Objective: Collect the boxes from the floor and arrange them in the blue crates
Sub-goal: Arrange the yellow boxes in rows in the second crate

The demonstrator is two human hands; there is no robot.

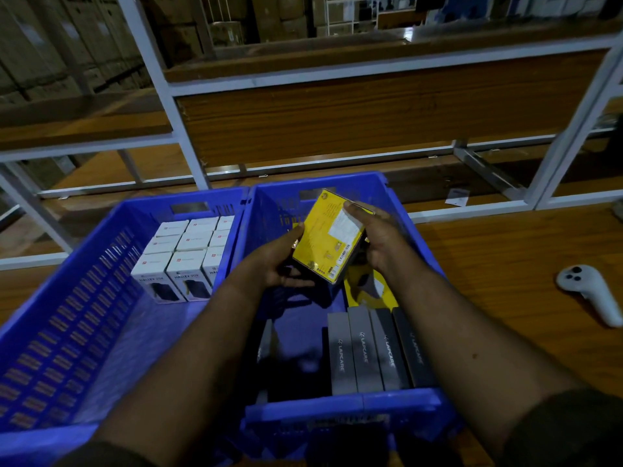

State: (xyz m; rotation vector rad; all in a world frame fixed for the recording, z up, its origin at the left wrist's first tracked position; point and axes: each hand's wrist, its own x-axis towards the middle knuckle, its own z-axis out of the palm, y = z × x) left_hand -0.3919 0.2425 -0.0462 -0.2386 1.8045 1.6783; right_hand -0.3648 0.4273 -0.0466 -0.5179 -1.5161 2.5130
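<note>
Over the right-hand blue plastic crate, where grey cartons stand nearest, the left hand and right hand together grasp a flat yellow cardboard box, tilted, its long axis running away, above what seems another yellow box beneath.

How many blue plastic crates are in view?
2. The left blue plastic crate stands beside the right blue plastic crate, touching it; none seems hidden.
</note>
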